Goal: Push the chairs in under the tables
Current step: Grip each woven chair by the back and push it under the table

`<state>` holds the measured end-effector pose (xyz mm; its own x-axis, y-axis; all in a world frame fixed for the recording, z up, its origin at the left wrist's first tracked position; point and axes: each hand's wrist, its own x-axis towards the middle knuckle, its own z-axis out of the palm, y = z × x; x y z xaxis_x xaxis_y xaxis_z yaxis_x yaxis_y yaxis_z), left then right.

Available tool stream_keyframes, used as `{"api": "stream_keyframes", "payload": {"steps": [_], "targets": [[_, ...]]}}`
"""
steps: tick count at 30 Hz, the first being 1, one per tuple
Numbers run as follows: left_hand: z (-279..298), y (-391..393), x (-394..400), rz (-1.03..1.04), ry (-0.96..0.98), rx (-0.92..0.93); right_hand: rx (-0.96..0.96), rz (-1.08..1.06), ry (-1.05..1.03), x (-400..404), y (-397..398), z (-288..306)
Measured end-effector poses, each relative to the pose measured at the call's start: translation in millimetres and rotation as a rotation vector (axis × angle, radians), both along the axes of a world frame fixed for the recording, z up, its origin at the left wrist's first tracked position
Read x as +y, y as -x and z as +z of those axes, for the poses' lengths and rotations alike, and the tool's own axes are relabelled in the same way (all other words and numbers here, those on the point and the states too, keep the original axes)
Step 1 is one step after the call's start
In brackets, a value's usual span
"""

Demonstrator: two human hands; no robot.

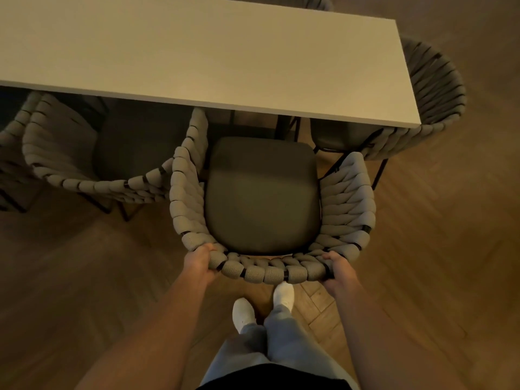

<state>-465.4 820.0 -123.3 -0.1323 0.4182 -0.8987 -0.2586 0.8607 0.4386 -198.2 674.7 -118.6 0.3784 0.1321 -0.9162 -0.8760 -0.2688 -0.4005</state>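
Middle chair [263,192]: tub-shaped, back and arms wrapped in thick grey woven rope over a dark frame, with a dark, smooth, rounded-square seat cushion [261,198]. It stands at the near long edge of the pale tabletop [197,60], facing it; only the tips of its arms and the front of the cushion reach that edge, most of the seat lying out in the open over the wooden herringbone floor [436,249]. Left of the middle chair, touching its arm, a second rope chair [84,153] sits partly under the same tabletop edge. Right of it, at the tabletop's short end, a third rope chair [433,91] is tucked partway in, its dark legs showing. Left hand [200,265]: fingers curled round the rear-left curve of the middle chair's backrest, thumb on top of the rope, forearm reaching up from the bottom of the view. Right hand [337,270]: fingers wrapped the same way round the rear-right curve, grasping the rope rim. Both arms are extended, roughly parallel. Behind the backrest, two feet in white socks [282,295], grey trouser legs above them.
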Motion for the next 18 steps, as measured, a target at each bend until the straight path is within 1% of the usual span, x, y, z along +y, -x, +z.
{"api": "stream_keyframes", "payload": {"steps": [18], "targets": [[-36.6, -81.6, 81.1, -0.007, -0.007, 0.048, 0.008, -0.019, 0.027, 77.5, -82.5, -24.7]]}}
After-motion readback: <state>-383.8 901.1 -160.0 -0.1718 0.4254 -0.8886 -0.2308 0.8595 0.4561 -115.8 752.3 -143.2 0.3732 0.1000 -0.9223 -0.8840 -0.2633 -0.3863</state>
